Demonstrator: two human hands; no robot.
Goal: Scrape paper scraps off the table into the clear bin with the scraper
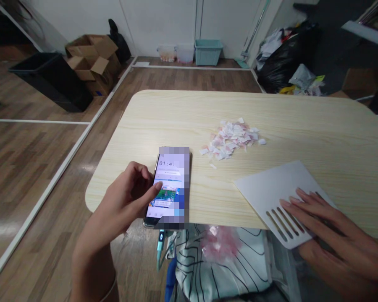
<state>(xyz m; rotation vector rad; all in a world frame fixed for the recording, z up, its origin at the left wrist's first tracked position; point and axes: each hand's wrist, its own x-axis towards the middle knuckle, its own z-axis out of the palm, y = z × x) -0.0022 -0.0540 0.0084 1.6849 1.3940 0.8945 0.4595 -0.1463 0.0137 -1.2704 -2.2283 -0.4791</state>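
My left hand (pixel 122 201) is at a lit smartphone (pixel 168 195) on the table's front left part. Its thumb lies over the screen, and its other fingers curl beside the phone's left edge. Part of the screen is blurred into blocks. My right hand (pixel 337 235) grips a flat white sheet with a row of slots (pixel 280 184), fingers on top and thumb by the lower edge. That sheet reaches past the table's front edge. Farther back lies a loose heap of small white and pink paper scraps (pixel 233 138), apart from both hands.
The pale wooden table (pixel 170 113) has rounded corners. Below its front edge, a pink clear plastic bundle (pixel 220 243) rests on striped cloth (pixel 195 268). Beyond stand a black bin (pixel 53 79), cardboard boxes (pixel 94 63), a teal tub (pixel 208 52) and black bags (pixel 286 54).
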